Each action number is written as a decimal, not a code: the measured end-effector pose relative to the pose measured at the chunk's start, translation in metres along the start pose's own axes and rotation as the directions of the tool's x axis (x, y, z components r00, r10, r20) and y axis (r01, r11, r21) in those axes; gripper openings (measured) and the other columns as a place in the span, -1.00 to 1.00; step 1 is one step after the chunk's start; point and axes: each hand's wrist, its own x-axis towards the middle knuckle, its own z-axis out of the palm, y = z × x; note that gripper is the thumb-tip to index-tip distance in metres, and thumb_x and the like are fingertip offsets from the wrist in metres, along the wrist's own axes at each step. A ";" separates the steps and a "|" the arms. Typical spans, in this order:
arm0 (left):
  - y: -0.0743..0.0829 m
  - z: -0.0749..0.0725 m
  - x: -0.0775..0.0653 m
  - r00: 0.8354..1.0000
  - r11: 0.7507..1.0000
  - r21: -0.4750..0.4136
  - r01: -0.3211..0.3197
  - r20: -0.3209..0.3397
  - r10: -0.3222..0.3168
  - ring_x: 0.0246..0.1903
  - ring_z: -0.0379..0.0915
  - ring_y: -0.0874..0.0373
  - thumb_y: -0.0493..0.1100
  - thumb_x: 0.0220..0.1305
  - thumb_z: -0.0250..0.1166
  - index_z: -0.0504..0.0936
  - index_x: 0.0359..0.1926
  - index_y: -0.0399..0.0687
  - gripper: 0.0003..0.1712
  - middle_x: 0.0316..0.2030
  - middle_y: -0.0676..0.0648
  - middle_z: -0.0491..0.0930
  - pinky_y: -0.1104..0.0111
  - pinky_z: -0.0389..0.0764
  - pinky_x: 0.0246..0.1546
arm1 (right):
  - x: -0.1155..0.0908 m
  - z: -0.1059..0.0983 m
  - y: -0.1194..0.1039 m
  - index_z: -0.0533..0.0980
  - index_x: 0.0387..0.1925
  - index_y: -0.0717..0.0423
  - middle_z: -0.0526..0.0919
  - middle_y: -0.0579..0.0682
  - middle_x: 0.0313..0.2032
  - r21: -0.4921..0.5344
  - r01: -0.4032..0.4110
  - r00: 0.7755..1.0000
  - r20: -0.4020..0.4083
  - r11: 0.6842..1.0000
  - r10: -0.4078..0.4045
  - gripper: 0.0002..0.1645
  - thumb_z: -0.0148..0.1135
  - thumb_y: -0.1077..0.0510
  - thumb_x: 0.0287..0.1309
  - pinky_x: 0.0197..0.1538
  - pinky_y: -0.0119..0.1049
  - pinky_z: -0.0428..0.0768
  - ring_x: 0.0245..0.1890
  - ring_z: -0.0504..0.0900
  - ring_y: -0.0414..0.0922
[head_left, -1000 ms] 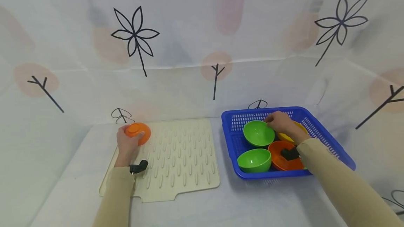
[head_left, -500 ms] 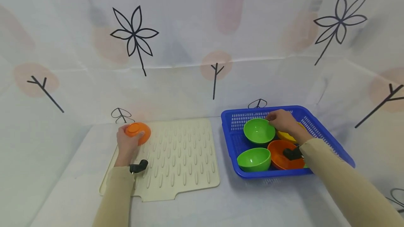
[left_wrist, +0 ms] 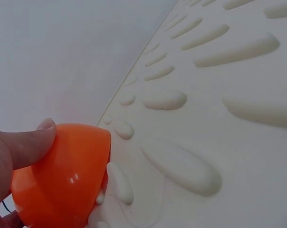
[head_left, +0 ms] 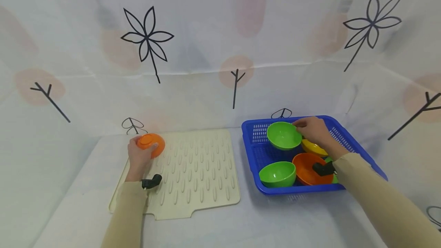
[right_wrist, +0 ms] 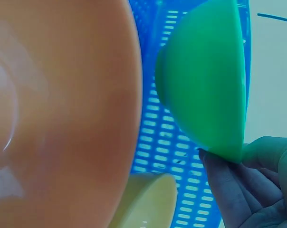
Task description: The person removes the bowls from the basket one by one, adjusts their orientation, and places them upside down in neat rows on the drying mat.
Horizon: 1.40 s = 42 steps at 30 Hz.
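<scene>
At 8 o'clock, left hand (head_left: 138,159) grips tilted orange bowl (head_left: 150,140) at pegged board (head_left: 193,200); slackening could topple it. At 3 o'clock, right hand (head_left: 314,130) pinches green bowl (head_left: 284,136) by 1 edge over blue basket (head_left: 293,191); it could swivel loose.

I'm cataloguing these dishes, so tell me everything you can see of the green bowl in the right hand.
The green bowl is bright green, round and smooth, with a slight shine that looks like plastic. It has a plain rim, curved sides and a small raised foot. It looks empty, its opening facing up toward the head camera. The right hand pinches its rim between thumb and fingers, over the back left of the blue basket. Whether it touches the basket is unclear.
</scene>
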 end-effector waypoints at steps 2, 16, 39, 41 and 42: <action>-0.001 0.000 0.000 1.000 1.000 -0.001 0.001 -0.002 -0.001 0.31 0.14 -0.23 -0.19 0.28 0.37 0.05 0.45 -0.24 -0.12 0.34 -0.32 0.15 -0.02 0.23 0.37 | -0.001 -0.001 -0.001 0.52 0.14 0.42 0.61 0.42 0.02 0.023 -0.008 1.000 -0.002 1.000 0.008 -0.60 0.06 0.25 0.38 -0.20 -0.08 0.71 -0.20 0.69 0.13; 0.001 -0.001 0.000 1.000 1.000 -0.011 0.001 0.005 -0.001 0.31 0.15 -0.22 -0.18 0.29 0.38 0.04 0.46 -0.21 -0.11 0.35 -0.31 0.14 -0.01 0.24 0.37 | -0.012 -0.011 -0.026 0.50 0.17 0.41 0.59 0.40 0.05 0.109 -0.005 1.000 -0.013 0.994 0.006 -0.58 0.04 0.20 0.44 -0.09 -0.01 0.70 -0.15 0.69 0.10; -0.003 0.002 -0.001 1.000 1.000 -0.006 0.002 0.013 -0.002 0.30 0.15 -0.21 -0.16 0.26 0.39 0.07 0.45 -0.19 -0.10 0.33 -0.30 0.16 -0.01 0.23 0.37 | -0.042 0.000 -0.101 0.59 0.09 0.33 0.69 0.28 -0.07 0.225 0.106 0.994 -0.060 0.969 -0.095 -0.65 0.19 0.22 0.35 -0.27 -0.32 0.70 -0.27 0.71 -0.03; -0.002 0.001 0.000 1.000 1.000 0.002 -0.002 0.012 0.002 0.29 0.16 -0.21 -0.17 0.26 0.39 0.07 0.45 -0.20 -0.11 0.33 -0.30 0.16 -0.01 0.24 0.37 | -0.043 0.004 -0.108 0.60 0.08 0.31 0.70 0.25 -0.09 0.217 0.108 0.994 -0.056 0.970 -0.098 -0.65 0.20 0.21 0.35 -0.26 -0.29 0.71 -0.28 0.72 -0.04; -0.001 0.000 0.000 1.000 1.000 0.003 -0.006 0.015 0.006 0.30 0.16 -0.21 -0.17 0.26 0.39 0.07 0.46 -0.20 -0.11 0.33 -0.30 0.16 -0.01 0.24 0.37 | -0.044 0.006 -0.111 0.61 0.07 0.29 0.71 0.23 -0.10 0.210 0.107 0.994 -0.055 0.972 -0.097 -0.66 0.21 0.20 0.35 -0.26 -0.28 0.72 -0.28 0.73 -0.04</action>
